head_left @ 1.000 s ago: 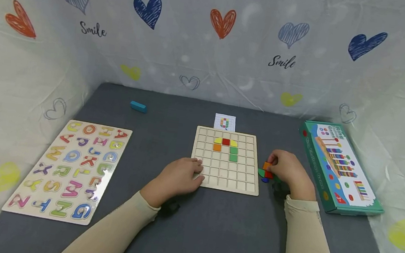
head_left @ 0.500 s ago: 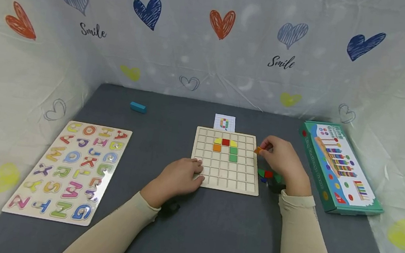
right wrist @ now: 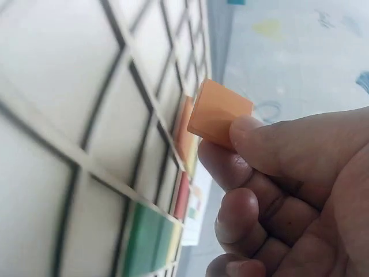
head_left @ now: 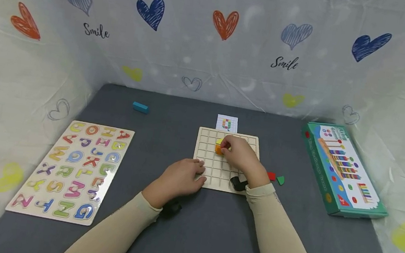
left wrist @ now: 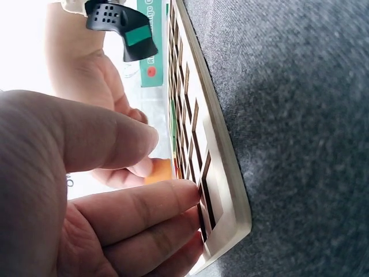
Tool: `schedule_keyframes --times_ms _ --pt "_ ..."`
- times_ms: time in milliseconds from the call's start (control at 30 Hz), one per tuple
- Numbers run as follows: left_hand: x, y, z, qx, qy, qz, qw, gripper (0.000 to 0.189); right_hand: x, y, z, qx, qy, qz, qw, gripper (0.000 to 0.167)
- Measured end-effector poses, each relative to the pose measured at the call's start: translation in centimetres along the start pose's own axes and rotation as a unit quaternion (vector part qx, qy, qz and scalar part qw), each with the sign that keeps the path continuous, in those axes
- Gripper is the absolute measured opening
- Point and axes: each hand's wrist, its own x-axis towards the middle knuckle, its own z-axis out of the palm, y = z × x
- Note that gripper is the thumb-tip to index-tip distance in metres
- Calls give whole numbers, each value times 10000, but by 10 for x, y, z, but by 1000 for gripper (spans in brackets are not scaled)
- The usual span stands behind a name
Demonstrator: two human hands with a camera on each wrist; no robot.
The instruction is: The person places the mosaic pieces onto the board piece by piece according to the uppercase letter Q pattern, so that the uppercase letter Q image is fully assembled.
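Observation:
A wooden grid board point(head_left: 214, 181) lies flat on the table, with coloured tiles set in its upper squares. My right hand point(head_left: 238, 154) is over the board and pinches an orange square tile point(right wrist: 219, 112) between thumb and forefinger, as the right wrist view shows close up. That tile is just above the board, near an orange tile seated in the grid. Green tiles point(right wrist: 147, 239) sit in squares nearby. My left hand point(head_left: 178, 179) rests its fingertips on the board's left edge, fingers fairly straight. My right hand covers part of the pattern in the head view.
A pattern card point(head_left: 227, 123) touches the board's far edge. Right of the board lie a red piece point(head_left: 271, 176) and a green piece point(head_left: 280, 180). A green box point(head_left: 348, 174) stands farther right. At left are a letter puzzle board point(head_left: 81, 158) and a blue block point(head_left: 140, 107).
My right hand has picked up the orange tile from the loose pieces at the right and carried it left over the board. The left hand stays on the board's edge.

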Motion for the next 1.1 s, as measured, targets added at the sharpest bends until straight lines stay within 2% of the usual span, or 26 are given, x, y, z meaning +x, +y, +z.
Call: schedule_keyframes --times_ms 233,767,1100 --pt "0 -1 2 25 9 23 10000 42 3 1 10 -53 -177 131 9997 9" --pt "0 0 1 37 -26 -23 10000 43 4 3 13 -194 -338 116 9992 11" --pt "-1 1 1 23 -6 -23 10000 43 2 2 17 -270 -131 91 9995 10"
